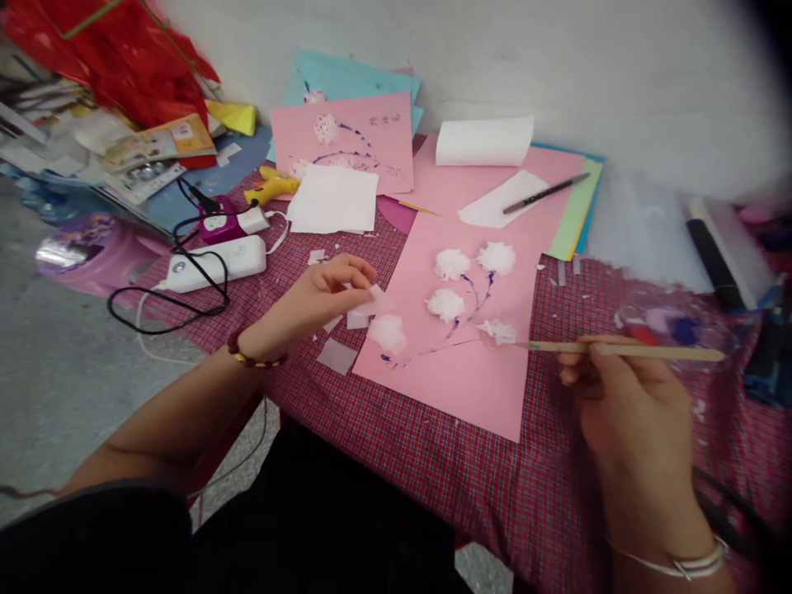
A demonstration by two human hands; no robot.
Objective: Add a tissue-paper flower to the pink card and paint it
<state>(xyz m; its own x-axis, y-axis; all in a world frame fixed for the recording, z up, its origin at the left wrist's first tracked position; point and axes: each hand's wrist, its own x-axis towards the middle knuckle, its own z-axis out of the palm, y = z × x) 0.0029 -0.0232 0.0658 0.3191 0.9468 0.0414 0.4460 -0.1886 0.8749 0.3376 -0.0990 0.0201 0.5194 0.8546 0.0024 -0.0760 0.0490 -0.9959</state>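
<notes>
A pink paper sheet (470, 396) lies before me, with painted dark blue stems and several white tissue-paper flowers (445, 305) on it. My left hand (334, 289) pinches a small square of thin white tissue paper (379, 299) over the sheet's left edge, just above the lower left flower (387, 332). In my right hand (624, 388) is a thin wooden stick (656, 352), held like a pen. Its pointed tip is at the right-hand flower (497, 332), which looks smaller and looser than the others. More tissue squares (336, 356) lie under and beside my left hand.
Behind stand a finished-looking pink flower picture (371, 124), a stack of white paper (334, 198), a white roll (486, 142) and a dark pen (544, 194). A yellow glue gun (272, 186), a white power bank (216, 264) and a looping black cable (167, 328) are at left. A checked cloth (384, 437) covers the table.
</notes>
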